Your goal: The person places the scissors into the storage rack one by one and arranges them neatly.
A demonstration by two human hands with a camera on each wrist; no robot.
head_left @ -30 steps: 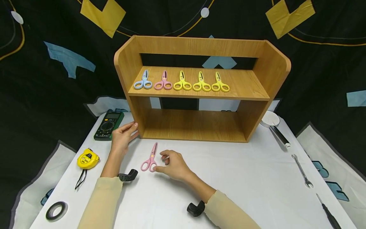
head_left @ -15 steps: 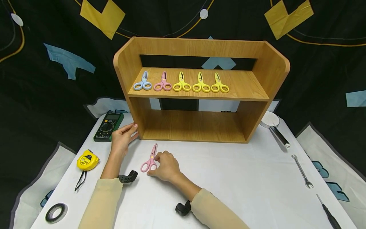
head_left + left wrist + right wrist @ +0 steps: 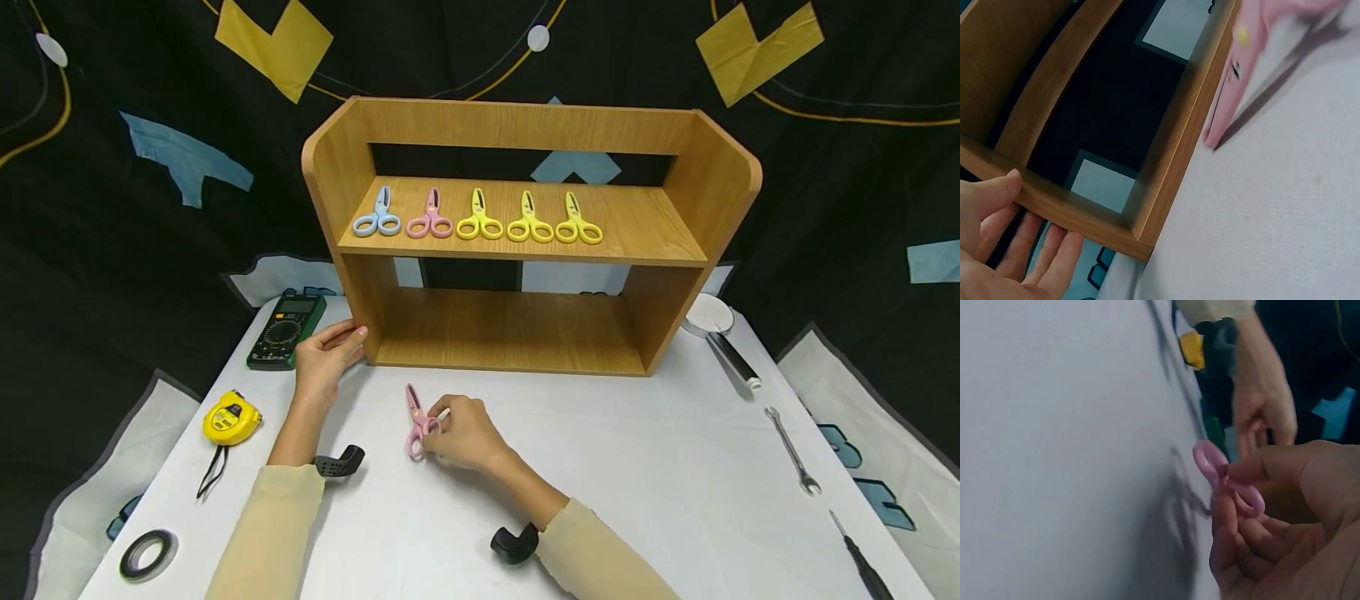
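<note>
My right hand [image 3: 465, 435] pinches the pink scissors [image 3: 416, 422] by the handle loops, thumb and curled fingers [image 3: 1242, 470] on them; blades point at the shelf [image 3: 525, 242], tip looks lifted off the table [image 3: 645, 467], though the wrist view is blurred. Scissors sit mid-table, just in front of the shelf's front left corner. My left hand [image 3: 324, 360] lies relaxed, fingers straight, touching that corner's side panel.

Around:
- Upper board: five scissors in a row, blue [image 3: 377, 213], pink [image 3: 430, 215], three yellow [image 3: 528, 218].
- Lower bay open, nothing between it and the scissors.
- Table's left edge: multimeter [image 3: 287, 330] behind my left hand, tape measure [image 3: 231, 421], tape roll [image 3: 148, 554] near the front corner.
- Right edge: magnifier [image 3: 722, 332], wrench [image 3: 792, 448], screwdriver [image 3: 862, 560].
</note>
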